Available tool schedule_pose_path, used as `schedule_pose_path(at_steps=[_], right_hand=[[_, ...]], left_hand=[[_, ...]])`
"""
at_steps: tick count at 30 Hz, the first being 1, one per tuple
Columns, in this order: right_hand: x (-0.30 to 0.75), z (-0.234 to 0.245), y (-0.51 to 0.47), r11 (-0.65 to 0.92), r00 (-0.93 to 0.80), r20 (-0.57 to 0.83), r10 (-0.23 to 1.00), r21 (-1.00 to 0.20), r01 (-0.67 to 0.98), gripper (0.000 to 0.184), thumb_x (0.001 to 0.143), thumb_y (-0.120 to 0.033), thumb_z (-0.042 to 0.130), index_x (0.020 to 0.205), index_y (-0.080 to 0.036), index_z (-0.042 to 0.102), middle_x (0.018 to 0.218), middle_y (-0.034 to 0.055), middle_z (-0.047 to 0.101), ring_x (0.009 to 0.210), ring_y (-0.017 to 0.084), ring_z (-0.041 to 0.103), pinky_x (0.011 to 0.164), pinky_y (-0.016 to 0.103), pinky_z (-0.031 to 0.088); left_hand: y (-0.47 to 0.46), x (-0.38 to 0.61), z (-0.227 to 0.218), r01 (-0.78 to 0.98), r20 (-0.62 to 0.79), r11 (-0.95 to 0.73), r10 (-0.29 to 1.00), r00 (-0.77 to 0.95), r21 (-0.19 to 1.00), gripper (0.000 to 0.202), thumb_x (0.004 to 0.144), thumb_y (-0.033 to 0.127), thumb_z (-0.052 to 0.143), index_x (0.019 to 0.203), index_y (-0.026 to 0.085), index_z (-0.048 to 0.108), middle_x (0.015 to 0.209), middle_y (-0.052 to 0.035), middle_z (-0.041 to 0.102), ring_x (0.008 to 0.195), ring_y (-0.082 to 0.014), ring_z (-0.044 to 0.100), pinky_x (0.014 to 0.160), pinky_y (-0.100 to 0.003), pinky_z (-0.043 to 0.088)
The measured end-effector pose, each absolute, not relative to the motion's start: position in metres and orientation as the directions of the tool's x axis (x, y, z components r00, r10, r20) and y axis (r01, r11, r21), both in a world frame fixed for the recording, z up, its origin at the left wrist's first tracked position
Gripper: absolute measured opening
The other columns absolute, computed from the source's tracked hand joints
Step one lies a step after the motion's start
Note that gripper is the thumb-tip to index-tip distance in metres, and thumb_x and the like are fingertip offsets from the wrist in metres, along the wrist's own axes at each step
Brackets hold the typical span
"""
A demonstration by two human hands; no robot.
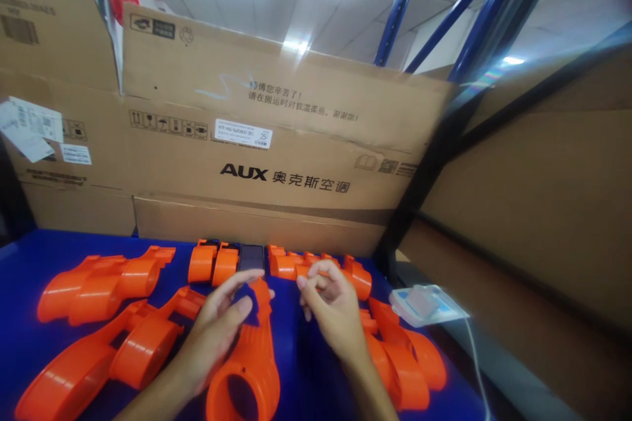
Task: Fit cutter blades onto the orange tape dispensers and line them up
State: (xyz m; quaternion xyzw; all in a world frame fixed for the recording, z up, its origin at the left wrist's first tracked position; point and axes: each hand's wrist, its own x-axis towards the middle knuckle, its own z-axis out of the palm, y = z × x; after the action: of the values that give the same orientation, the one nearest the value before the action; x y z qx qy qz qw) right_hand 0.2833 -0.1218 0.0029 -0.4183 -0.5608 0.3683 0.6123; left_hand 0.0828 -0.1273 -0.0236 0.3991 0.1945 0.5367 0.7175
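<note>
My left hand (214,329) is closed around the narrow upper end of an orange plastic part (257,355). The part's broad ring hangs down toward me, and its notched tip shows between thumb and fingers. My right hand (332,306) is held up just right of it, apart from the part. Its thumb and fingertips are pinched together; whatever they may hold is too small or hidden to name. Beyond the hands, a dark flat phone-like device (251,257) lies beside two orange ringed parts (201,264) with black pieces on top.
Similar orange parts lie in groups on the blue table surface (182,401), at the left (99,289), back right and right (402,368). A clear plastic box (427,306) stands at the right edge. Cardboard (276,204) walls the back; a dark rack post (419,197) rises at right.
</note>
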Motion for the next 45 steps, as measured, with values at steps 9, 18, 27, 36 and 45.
schedule_pose_path(at_steps=[9, 18, 27, 36, 45], right_hand=[[0.259, -0.029, -0.114, 0.203, -0.027, 0.217, 0.976, -0.945, -0.257, 0.029, 0.083, -0.050, 0.074, 0.094, -0.024, 0.063, 0.082, 0.0013, 0.063, 0.078, 0.019, 0.060, 0.071, 0.030, 0.051], [0.245, -0.033, -0.119, 0.137, 0.031, 0.136, 0.990, -0.917, -0.375, 0.043, 0.084, -0.050, 0.074, 0.120, -0.029, 0.064, 0.120, 0.0048, 0.069, 0.114, 0.024, 0.062, 0.091, 0.038, 0.053], [0.252, -0.014, -0.126, 0.296, 0.010, 0.308, 0.951, -0.905, -0.306, 0.036, 0.080, -0.043, 0.078, 0.111, -0.026, 0.074, 0.119, 0.0086, 0.073, 0.119, 0.031, 0.062, 0.106, 0.049, 0.043], [0.280, -0.009, -0.117, 0.495, -0.069, 0.501, 0.863, -0.865, -0.082, 0.033, 0.078, -0.041, 0.079, 0.109, -0.028, 0.077, 0.124, 0.0093, 0.069, 0.125, 0.034, 0.056, 0.113, 0.053, 0.035], [0.283, -0.007, -0.116, 0.558, -0.191, 0.544, 0.817, -0.830, 0.025, 0.033, 0.080, -0.037, 0.078, 0.112, -0.030, 0.075, 0.123, 0.0070, 0.068, 0.121, 0.030, 0.058, 0.111, 0.047, 0.040]], left_hand=[[-0.123, 0.080, -0.016, -0.722, 0.020, 0.217, 0.952, 0.305, 0.657, 0.067, 0.085, 0.050, 0.069, 0.143, 0.022, 0.052, 0.119, -0.0151, 0.074, 0.109, -0.0358, 0.070, 0.095, -0.051, 0.054], [-0.122, 0.083, -0.017, -0.762, 0.118, 0.145, 0.953, 0.279, 0.631, 0.067, 0.088, 0.049, 0.066, 0.148, 0.026, 0.047, 0.129, -0.0143, 0.069, 0.119, -0.0339, 0.065, 0.103, -0.049, 0.048], [-0.121, 0.088, -0.025, -0.767, 0.163, 0.015, 0.974, 0.156, 0.641, 0.053, 0.082, 0.030, 0.076, 0.132, 0.027, 0.060, 0.144, -0.0090, 0.059, 0.139, -0.0299, 0.046, 0.115, -0.044, 0.035], [-0.117, 0.089, -0.023, -0.705, 0.114, -0.035, 0.991, 0.066, 0.708, 0.051, 0.072, 0.021, 0.084, 0.119, 0.026, 0.066, 0.125, -0.0062, 0.070, 0.122, -0.0270, 0.060, 0.104, -0.036, 0.046], [-0.115, 0.090, -0.025, -0.667, 0.115, -0.087, 0.993, -0.002, 0.740, 0.053, 0.063, 0.024, 0.091, 0.111, 0.026, 0.069, 0.115, -0.0048, 0.070, 0.112, -0.0234, 0.065, 0.092, -0.030, 0.054]])
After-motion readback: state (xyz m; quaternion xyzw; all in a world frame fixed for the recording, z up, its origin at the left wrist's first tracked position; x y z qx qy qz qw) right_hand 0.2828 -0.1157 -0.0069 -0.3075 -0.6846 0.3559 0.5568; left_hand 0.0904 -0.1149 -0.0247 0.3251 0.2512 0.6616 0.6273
